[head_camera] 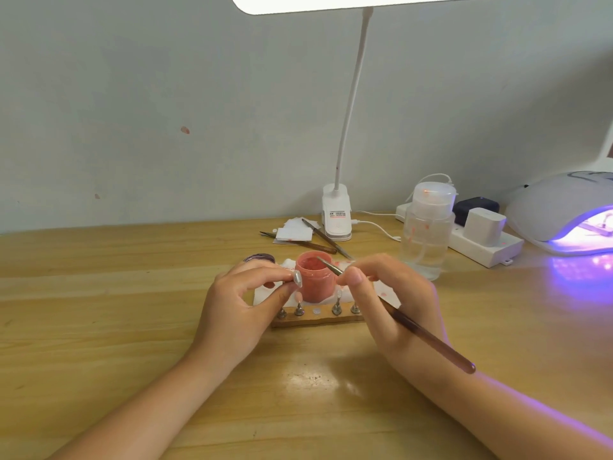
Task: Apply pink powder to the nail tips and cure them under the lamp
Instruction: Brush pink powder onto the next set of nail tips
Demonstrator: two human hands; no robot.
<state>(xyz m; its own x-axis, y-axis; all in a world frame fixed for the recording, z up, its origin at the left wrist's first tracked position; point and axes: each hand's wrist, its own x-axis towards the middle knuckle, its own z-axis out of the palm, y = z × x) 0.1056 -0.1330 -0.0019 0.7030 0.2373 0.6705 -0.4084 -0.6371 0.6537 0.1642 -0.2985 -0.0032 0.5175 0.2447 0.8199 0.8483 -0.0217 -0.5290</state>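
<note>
Both hands raised: left hand (238, 300) pinches nail tip (297, 279), right hand (394, 303) brush (414, 327)

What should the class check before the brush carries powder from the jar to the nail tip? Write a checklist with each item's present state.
1. Pink powder jar open: ok.
2. Brush gripped by right hand, tip in the jar: ok.
3. Nail tip pinched in left hand: ok.
4. Powder loaded on the brush: cannot tell.
5. Curing lamp lit: ok.
6. Free peg on wooden stand for the tip: cannot tell.
</note>
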